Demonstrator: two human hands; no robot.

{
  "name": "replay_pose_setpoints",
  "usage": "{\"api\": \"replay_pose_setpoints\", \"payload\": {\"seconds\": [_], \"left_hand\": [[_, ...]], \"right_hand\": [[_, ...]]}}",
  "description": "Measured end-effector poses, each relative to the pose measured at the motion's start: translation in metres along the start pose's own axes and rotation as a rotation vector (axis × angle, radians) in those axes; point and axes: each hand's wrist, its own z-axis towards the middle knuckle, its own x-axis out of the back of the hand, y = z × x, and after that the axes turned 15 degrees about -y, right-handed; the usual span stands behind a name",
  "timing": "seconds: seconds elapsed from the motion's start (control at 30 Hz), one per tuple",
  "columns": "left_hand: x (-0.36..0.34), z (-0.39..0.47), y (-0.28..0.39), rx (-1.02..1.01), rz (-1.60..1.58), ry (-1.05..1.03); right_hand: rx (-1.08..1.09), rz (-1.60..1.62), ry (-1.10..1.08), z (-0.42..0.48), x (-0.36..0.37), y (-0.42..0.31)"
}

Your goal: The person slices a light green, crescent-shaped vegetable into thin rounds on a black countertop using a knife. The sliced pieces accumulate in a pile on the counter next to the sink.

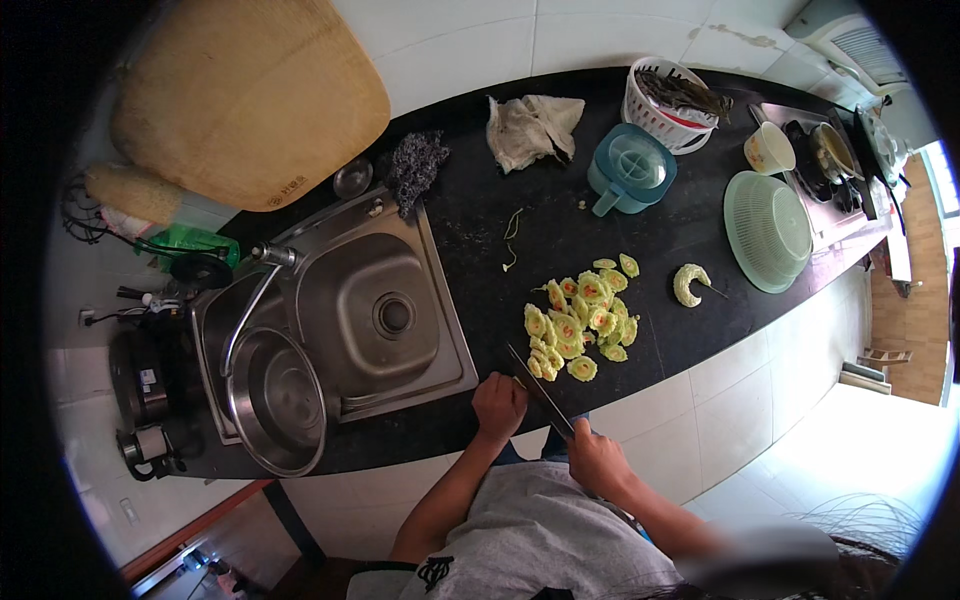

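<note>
My right hand (598,456) grips the handle of a kitchen knife (541,394), whose blade points up and left over the counter's front edge. Just left of the blade, my left hand (499,406) rests on the black countertop with curled fingers. A bit of pale green at its fingertips looks like the end of a bitter melon (519,383), mostly hidden by the hand. Right of the blade lies a loose heap of bitter melon slices (568,330), some with orange-red centres. Farther right, a whole curved bitter melon (687,286) with a thin stem lies apart.
On the left is a steel sink (367,300) with a metal basin (279,394). Behind the slices are a cloth (534,131), a blue lidded pitcher (631,169) and a white basket (670,112). An upturned green colander (768,231) sits right. A large cutting board (251,97) leans against the wall.
</note>
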Motion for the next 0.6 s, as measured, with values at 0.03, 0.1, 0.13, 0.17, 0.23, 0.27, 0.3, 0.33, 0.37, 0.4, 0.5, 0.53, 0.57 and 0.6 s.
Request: {"api": "replay_pose_setpoints", "payload": {"seconds": [0.03, 0.1, 0.13, 0.17, 0.23, 0.27, 0.3, 0.33, 0.37, 0.4, 0.5, 0.53, 0.57, 0.6], "left_hand": [[0.0, -0.001, 0.0, -0.005, 0.007, 0.003], [0.001, -0.002, 0.003, -0.007, -0.003, -0.008], [0.005, 0.001, 0.005, -0.01, -0.014, -0.017], [0.008, 0.002, 0.007, -0.012, -0.025, -0.025], [0.006, 0.0, 0.004, -0.022, -0.007, -0.036], [0.005, -0.001, 0.003, -0.028, 0.002, -0.043], [0.004, -0.002, 0.002, -0.057, 0.031, -0.024], [0.002, -0.003, 0.001, -0.087, 0.06, -0.006], [0.001, -0.004, 0.001, -0.118, 0.088, 0.012], [0.003, -0.003, 0.002, -0.104, 0.075, -0.012], [0.007, -0.001, 0.005, -0.105, 0.048, -0.028], [0.006, -0.001, 0.003, -0.132, 0.046, 0.004], [0.005, -0.001, 0.003, -0.159, 0.045, 0.037], [0.005, -0.001, 0.0, -0.164, 0.053, 0.049]], "right_hand": [[0.018, 0.029, 0.017, 0.003, -0.003, 0.001], [0.034, 0.076, 0.054, 0.012, -0.01, 0.004], [0.041, 0.096, 0.079, 0.023, -0.015, 0.004], [0.047, 0.115, 0.103, 0.033, -0.019, 0.003], [0.08, 0.053, 0.141, 0.048, -0.02, -0.003], [0.104, 0.041, 0.169, 0.054, -0.019, -0.006], [0.124, 0.03, 0.196, 0.058, -0.019, -0.007], [0.139, -0.013, 0.205, 0.061, -0.02, -0.007], [0.132, 0.016, 0.207, 0.063, -0.019, -0.008], [0.122, 0.039, 0.212, 0.066, -0.016, -0.011], [0.089, 0.079, 0.159, 0.06, -0.01, -0.015], [0.081, 0.077, 0.143, 0.056, -0.01, -0.012], [0.073, 0.074, 0.126, 0.052, -0.011, -0.007], [0.041, 0.065, 0.082, 0.042, -0.013, -0.003]]}}
